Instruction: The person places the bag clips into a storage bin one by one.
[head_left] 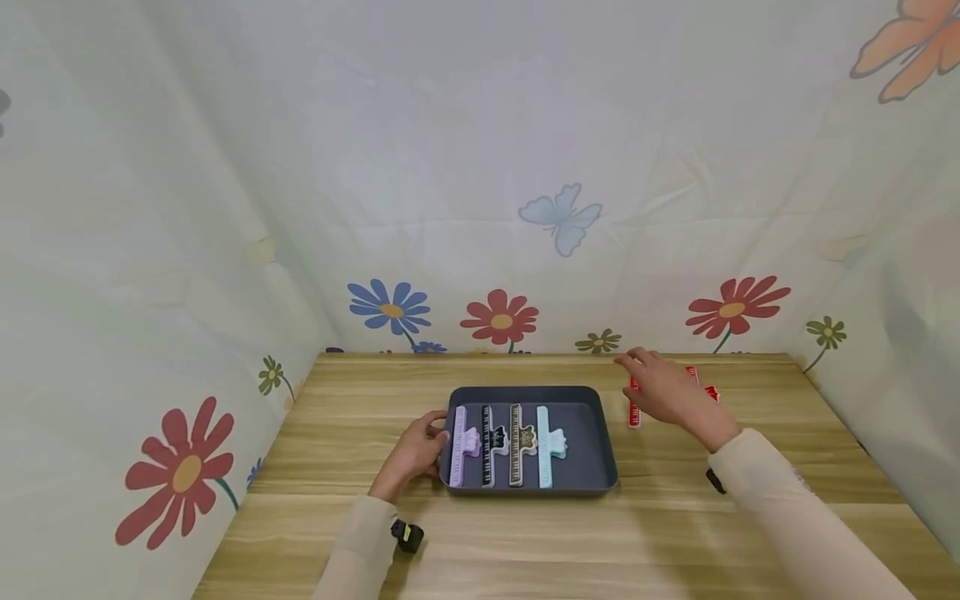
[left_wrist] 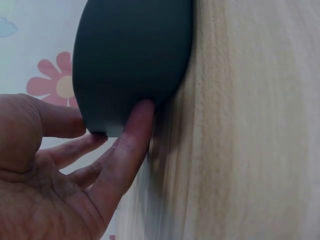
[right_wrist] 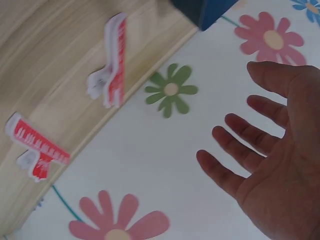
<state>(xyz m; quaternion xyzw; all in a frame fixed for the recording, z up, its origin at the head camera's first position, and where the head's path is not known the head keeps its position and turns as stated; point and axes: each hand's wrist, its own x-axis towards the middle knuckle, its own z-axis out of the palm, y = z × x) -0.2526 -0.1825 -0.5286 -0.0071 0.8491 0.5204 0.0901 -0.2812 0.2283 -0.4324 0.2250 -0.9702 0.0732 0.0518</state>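
A dark grey tray (head_left: 528, 492) holds four clips in a row: lilac (head_left: 457, 454), black (head_left: 487, 462), brown (head_left: 515, 458) and light blue (head_left: 545, 458). At its left side my left hand (head_left: 415, 450) grips the edge; the left wrist view has the thumb at the rim and the fingers of this hand (left_wrist: 75, 175) against the tray's wall (left_wrist: 130, 60). Right of the tray, my right hand (head_left: 667, 390) is over two red clips (head_left: 634, 414) (head_left: 712, 392), partly covering them. The right wrist view shows this hand (right_wrist: 280, 145) with spread fingers, holding nothing, apart from both red clips (right_wrist: 120, 60) (right_wrist: 42, 145).
The wooden table (head_left: 540, 550) carries the tray and the clips. Behind it and at both sides hangs a pale cloth (head_left: 450, 208) printed with flowers and butterflies. A small black device (head_left: 408, 536) is at my left wrist.
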